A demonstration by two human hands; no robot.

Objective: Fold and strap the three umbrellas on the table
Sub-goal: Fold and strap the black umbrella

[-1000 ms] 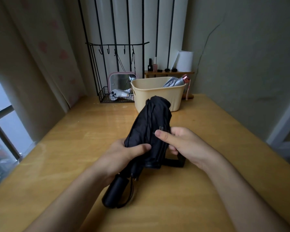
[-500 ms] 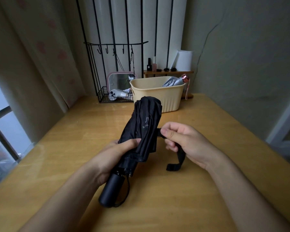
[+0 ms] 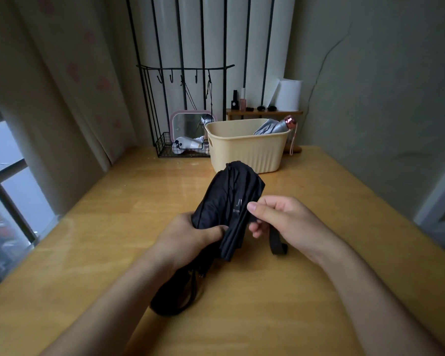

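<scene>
while the left hand (image 3: 190, 235) grips the umbrella (image 3: 229, 201), the right hand (image 3: 283, 222) pinches its strap (image 3: 276, 242).

cream basket (image 3: 247, 152) beside a wire rack (image 3: 162, 146) and pink mirror (image 3: 188, 123); paper roll (image 3: 289, 95) on shelf (image 3: 265, 113).

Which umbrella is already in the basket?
The silver umbrella with the pink end, leaning in the cream basket. The black umbrella is out of it, gripped by the left hand while the right hand pinches its strap.
</scene>
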